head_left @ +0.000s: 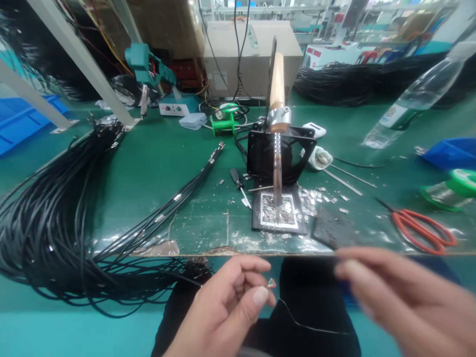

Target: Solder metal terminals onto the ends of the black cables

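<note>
1. While the left hand has thumb and fingers pinched on a cable end, that piece looks mid-work: reddish wire shows at its tip, finer detail too small to read.
2. Right hand is blurred, well apart from the left, thumb and forefinger close together. Can't tell if anything is between them.
3. Location: cable end is over the lap, just off the near edge of the surface. Thin wire runs between the 2 hands; can't tell what it joins.
4. Possibly done: small cable group laid on the surface, metallic ends pointing away from the person. Reads like a set-aside batch, my guess only.
5. Large cable bundle at left: finished or waiting, can't tell. So no count of what's left.
6. Soldering iron is parked tip-down over the tray of metal bits, neither hand on it. No finished joint visible on the held end.
7. Loose silver tabs beside the tray look unused.
</note>
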Tool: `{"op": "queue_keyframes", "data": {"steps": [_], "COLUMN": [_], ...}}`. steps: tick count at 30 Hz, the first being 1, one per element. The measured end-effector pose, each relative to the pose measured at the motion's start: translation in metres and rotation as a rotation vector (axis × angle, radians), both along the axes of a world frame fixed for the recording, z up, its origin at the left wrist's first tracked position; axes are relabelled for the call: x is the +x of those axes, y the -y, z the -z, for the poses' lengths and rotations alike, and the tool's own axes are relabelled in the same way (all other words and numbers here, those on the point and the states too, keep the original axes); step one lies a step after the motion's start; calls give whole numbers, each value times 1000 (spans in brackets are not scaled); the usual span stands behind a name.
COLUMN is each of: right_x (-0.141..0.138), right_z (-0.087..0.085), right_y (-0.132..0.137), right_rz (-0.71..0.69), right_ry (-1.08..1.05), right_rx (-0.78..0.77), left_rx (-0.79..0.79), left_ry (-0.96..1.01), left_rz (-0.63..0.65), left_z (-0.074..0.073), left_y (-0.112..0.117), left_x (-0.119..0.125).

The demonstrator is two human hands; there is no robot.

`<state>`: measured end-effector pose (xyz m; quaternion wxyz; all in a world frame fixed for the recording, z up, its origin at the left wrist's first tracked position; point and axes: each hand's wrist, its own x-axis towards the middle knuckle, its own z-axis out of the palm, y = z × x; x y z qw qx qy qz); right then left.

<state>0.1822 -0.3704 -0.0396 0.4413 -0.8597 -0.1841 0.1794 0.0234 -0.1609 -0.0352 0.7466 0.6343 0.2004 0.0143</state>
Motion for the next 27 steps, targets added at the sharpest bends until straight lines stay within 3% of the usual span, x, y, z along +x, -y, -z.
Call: {"op": "queue_keyframes", "data": {"steps": [3, 6, 17, 27], "right_x": [-29, -39, -41, -40], "right_z": [-3, -3, 5, 2], "right_y": [-31, -54, -57, -59], "right_rz": [-238, -256, -181, -87], "right_ry": [-516, -727, -822, -819], "right_rx": [115, 286, 489, 456], "left_rx": [9, 53, 233, 526], "left_ry": [3, 55, 113, 251], "left_rz": [-12, 39, 78, 103], "left_z": [3, 5, 12, 14], "left_y": [0, 0, 0, -1], "left_x": [0, -1, -5, 2]}}
